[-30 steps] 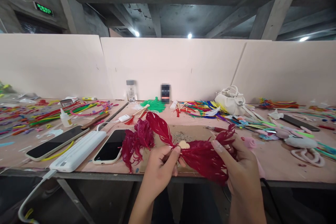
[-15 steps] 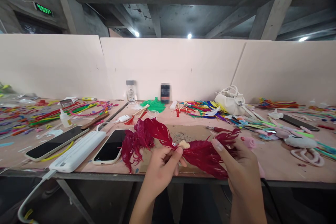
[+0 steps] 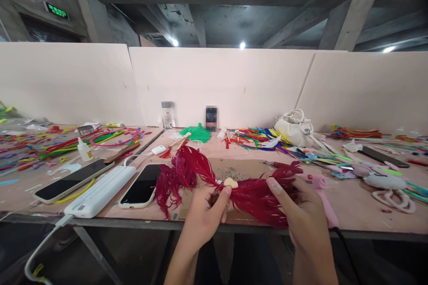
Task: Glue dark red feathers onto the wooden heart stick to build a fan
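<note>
A bunch of dark red feathers (image 3: 257,198) spans the space between my hands, just above the table's front edge. My left hand (image 3: 209,209) pinches its middle, where a small pale, wooden-looking piece (image 3: 231,183) sits by the thumb. Further red feathers (image 3: 175,178) spread left from that grip, beside a phone. My right hand (image 3: 302,209) has its thumb in front of the feathers on the right and its fingers behind, closed on them. Below both hands a piece of brown cardboard (image 3: 247,167) with dark specks lies on the table.
A pink glue gun (image 3: 323,193) lies right of my right hand, partly hidden. To the left are a phone (image 3: 142,187), a white power bank (image 3: 100,191) and a glue bottle (image 3: 84,149). Behind are green feathers (image 3: 197,133), colourful feathers (image 3: 250,138) and a white handbag (image 3: 290,127).
My right hand has moved slightly left with the feathers, and more of the pink glue gun shows beside it. My left hand keeps its pinch almost in place.
</note>
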Demonstrator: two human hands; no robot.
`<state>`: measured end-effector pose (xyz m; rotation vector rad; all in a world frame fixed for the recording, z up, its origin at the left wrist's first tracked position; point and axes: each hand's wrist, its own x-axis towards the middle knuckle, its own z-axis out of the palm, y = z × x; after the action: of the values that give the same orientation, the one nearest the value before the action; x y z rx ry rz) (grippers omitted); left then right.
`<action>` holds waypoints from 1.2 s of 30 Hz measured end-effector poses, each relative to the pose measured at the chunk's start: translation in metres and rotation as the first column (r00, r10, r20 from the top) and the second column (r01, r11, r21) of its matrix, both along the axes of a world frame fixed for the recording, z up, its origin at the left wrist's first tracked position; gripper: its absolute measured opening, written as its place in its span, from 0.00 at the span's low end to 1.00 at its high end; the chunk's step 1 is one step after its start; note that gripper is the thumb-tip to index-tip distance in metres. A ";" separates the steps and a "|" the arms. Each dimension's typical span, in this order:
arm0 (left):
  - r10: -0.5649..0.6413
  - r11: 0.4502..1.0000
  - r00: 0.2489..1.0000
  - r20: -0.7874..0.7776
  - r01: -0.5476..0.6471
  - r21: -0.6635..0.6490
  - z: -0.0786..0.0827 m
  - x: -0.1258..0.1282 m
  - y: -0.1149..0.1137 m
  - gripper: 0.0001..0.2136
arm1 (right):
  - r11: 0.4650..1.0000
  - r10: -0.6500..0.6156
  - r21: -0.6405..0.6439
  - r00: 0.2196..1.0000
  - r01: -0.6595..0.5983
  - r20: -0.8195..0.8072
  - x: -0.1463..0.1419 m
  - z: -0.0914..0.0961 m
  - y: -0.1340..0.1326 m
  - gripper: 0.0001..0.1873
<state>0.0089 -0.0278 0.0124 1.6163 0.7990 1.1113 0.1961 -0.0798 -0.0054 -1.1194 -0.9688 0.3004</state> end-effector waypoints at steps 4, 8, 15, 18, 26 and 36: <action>-0.004 1.000 1.000 0.023 0.004 0.003 -0.004 -0.001 0.002 0.26 | 0.997 0.028 0.068 0.999 -0.027 -0.020 -0.001 0.002 0.000 0.14; -0.018 1.000 0.999 0.033 0.017 0.005 -0.007 -0.003 0.002 0.25 | 0.996 0.063 0.072 0.996 -0.058 -0.064 -0.003 0.004 0.000 0.14; -0.055 0.998 0.996 0.066 0.057 -0.030 -0.009 -0.005 0.004 0.24 | 0.998 0.039 0.061 0.954 -0.022 -0.296 -0.008 0.004 0.004 0.17; -0.023 0.998 0.997 0.076 0.027 -0.051 -0.010 -0.004 0.006 0.24 | 0.993 0.001 0.112 0.931 0.043 -0.365 -0.001 0.000 0.009 0.19; 0.148 0.987 0.936 0.319 -0.121 -0.104 -0.011 0.008 0.001 0.24 | 0.927 0.314 0.289 0.917 -0.240 -0.247 0.004 -0.003 0.013 0.24; 0.201 0.978 0.859 0.471 -0.150 -0.144 -0.016 0.031 -0.015 0.23 | 0.940 0.340 0.147 0.885 -0.309 -0.318 -0.066 0.002 0.026 0.16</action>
<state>0.0395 -0.0430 -0.0035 1.1177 0.6598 1.5041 0.1300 -0.0537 -0.0039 -0.7818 -0.8472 0.6932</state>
